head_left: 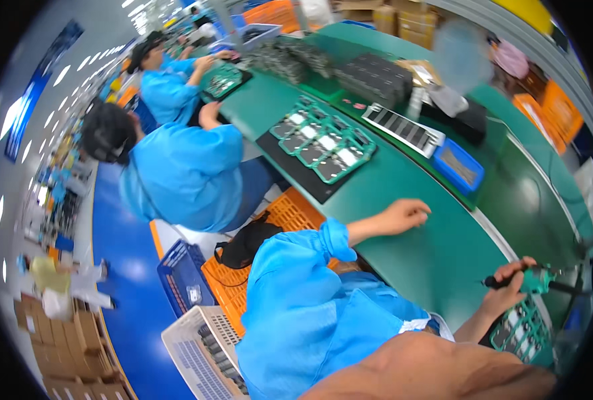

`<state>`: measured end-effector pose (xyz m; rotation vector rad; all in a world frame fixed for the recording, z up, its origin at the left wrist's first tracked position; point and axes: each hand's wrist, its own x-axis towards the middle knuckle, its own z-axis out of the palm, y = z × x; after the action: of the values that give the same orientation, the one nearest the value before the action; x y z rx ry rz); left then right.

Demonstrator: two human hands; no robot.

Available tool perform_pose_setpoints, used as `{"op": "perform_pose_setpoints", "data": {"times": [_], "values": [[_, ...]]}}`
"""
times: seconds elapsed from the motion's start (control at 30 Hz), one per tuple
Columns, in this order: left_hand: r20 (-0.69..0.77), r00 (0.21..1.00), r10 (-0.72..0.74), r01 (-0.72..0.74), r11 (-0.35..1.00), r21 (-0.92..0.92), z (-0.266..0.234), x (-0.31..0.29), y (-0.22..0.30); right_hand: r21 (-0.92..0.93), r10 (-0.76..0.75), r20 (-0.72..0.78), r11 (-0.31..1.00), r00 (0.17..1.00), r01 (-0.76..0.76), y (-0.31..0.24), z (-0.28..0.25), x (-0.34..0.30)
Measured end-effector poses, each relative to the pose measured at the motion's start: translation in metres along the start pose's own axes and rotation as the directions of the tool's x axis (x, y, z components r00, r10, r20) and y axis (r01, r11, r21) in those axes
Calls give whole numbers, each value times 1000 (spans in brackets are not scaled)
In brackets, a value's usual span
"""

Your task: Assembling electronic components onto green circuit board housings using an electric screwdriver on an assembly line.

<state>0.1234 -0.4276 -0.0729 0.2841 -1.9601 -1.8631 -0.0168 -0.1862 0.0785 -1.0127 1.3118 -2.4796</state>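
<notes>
My left hand (403, 217) is over the green tabletop (436, 260), its fingers bent together; whatever they may hold is too small to make out. At the right, my right hand (505, 288) is wrapped round a green and black electric screwdriver (542, 280), its dark tip pointing left. Just below that hand lies a green fixture (522, 331) carrying small boards, partly cut off by the rim. Farther up the table, another set of green fixtures (323, 141) with white and dark parts sits on a black mat (295, 167).
Beyond my left hand are a blue bin (458, 167), a white tray with dark strips (403, 129) and stacked black trays (375, 79). Two co-workers in blue (183, 177) sit at the left. Orange crates (290, 210) and a beige basket (203, 353) stand beside me.
</notes>
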Motion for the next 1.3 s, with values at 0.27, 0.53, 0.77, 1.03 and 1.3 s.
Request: {"op": "perform_pose_setpoints", "data": {"times": [0.27,0.53,0.77,1.03,1.3], "values": [[-623,520,584,351,519,779,-289,-28,30,-73,53,28,996,998,-51,20,40,-11],[-866,396,305,752,433,497,-402,-63,-8,-144,144,18,980,989,-140,45,65,-10],[-903,373,215,831,355,428,-412,-64,-5,-171,117,162,981,980,-89,57,74,-14],[-886,409,218,769,440,463,-393,-79,-2,-150,150,168,981,974,-126,60,86,-13],[-858,431,280,703,492,514,-281,-68,7,-176,167,67,972,984,-154,74,70,-13]]}}
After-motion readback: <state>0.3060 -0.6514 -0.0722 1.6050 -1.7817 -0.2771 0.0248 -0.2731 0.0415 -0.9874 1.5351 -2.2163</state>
